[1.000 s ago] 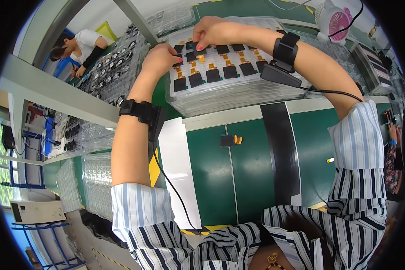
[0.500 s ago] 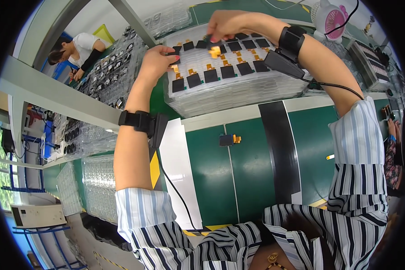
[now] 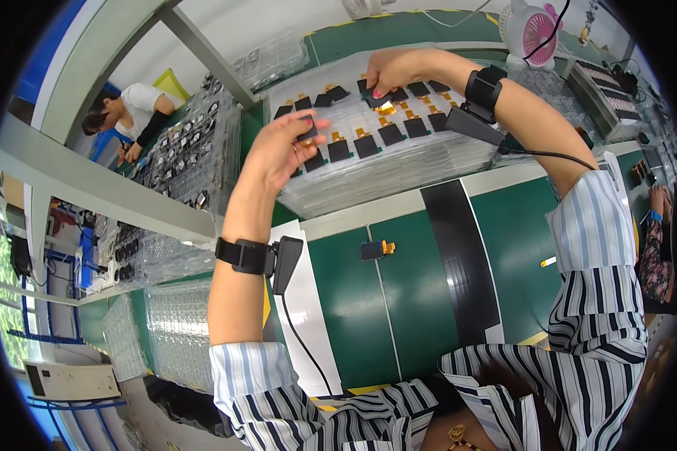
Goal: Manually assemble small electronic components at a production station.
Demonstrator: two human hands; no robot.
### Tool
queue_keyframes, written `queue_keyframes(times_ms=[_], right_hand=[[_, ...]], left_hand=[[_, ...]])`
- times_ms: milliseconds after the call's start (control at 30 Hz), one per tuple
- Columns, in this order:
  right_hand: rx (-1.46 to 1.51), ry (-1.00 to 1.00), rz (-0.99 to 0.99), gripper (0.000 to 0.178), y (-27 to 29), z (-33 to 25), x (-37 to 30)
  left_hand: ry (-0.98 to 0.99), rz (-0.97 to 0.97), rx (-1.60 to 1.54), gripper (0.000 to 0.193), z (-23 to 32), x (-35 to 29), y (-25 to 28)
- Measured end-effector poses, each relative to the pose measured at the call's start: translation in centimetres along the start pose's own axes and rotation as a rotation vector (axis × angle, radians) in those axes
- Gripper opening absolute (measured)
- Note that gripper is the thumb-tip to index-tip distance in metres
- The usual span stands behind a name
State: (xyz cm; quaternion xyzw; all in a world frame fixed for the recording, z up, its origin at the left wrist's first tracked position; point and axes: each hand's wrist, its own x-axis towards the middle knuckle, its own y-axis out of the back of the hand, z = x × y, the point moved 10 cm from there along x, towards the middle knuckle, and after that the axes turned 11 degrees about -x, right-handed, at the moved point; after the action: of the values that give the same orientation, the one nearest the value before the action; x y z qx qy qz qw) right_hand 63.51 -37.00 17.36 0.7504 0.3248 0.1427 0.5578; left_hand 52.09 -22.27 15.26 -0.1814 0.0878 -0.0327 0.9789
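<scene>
A stack of clear plastic trays [image 3: 338,192] stands at the far side of the bench, its top carrying rows of small black display modules with orange ribbon cables. Over the stack's left end, my left hand [image 3: 282,150] pinches a display module [image 3: 308,134] between thumb and fingers, the other fingers loosely spread. My right hand [image 3: 391,70] grips another display module [image 3: 372,96] above the back row, its orange ribbon hanging down. One more display module [image 3: 371,250] lies on the green mat in front of me, screen up, touched by neither hand.
A black strip [image 3: 462,259] and a white sheet [image 3: 301,301] lie on the green mat [image 3: 346,301]. Grey metal posts [image 3: 113,177] rise at the left, with filled trays [image 3: 180,150] and a co-worker [image 3: 139,113] beyond. A pink-and-white fan [image 3: 530,34] stands at the back right.
My left hand has moved right and lifted over the trays with a module between its fingers. My right hand has shifted a little right and nearer, still holding its module. The view has tilted slightly.
</scene>
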Motion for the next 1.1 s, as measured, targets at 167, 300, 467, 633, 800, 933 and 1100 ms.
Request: queue_keyframes(times_ms=[167, 300, 467, 633, 800, 933, 1100], right_hand=[[-0.029, 0.03, 0.089, 0.021, -0.1, 0.7, 0.0], [0.241, 0.075, 0.076, 0.023, 1.2, 0.5, -1.2], [-0.05, -0.023, -0.058, 0.025, 1.7, 3.0, -2.4], [-0.017, -0.027, -0.014, 0.023, 0.7, 3.3, -2.8], [0.083, -0.04, -0.001, 0.02, 3.1, 5.3, -3.9], [0.025, -0.087, -0.073, 0.018, 1.4, 6.6, -3.9], [0.03, -0.065, -0.022, 0.017, 2.6, 7.3, -4.6]], left_hand=[[0.061, 0.0, 0.013, 0.028, -1.7, -0.1, -1.7], [0.069, 0.038, -0.026, 0.028, -2.2, -0.1, -1.5], [0.088, 0.057, -0.015, 0.028, -2.6, -0.1, -1.8], [0.099, 0.082, -0.003, 0.027, -2.5, -0.2, -1.4], [0.11, 0.085, -0.015, 0.027, -2.6, -0.1, -1.4], [0.098, 0.094, 0.009, 0.028, -2.6, 0.0, -1.3], [0.098, 0.113, 0.009, 0.028, -2.7, -0.1, -1.2]])
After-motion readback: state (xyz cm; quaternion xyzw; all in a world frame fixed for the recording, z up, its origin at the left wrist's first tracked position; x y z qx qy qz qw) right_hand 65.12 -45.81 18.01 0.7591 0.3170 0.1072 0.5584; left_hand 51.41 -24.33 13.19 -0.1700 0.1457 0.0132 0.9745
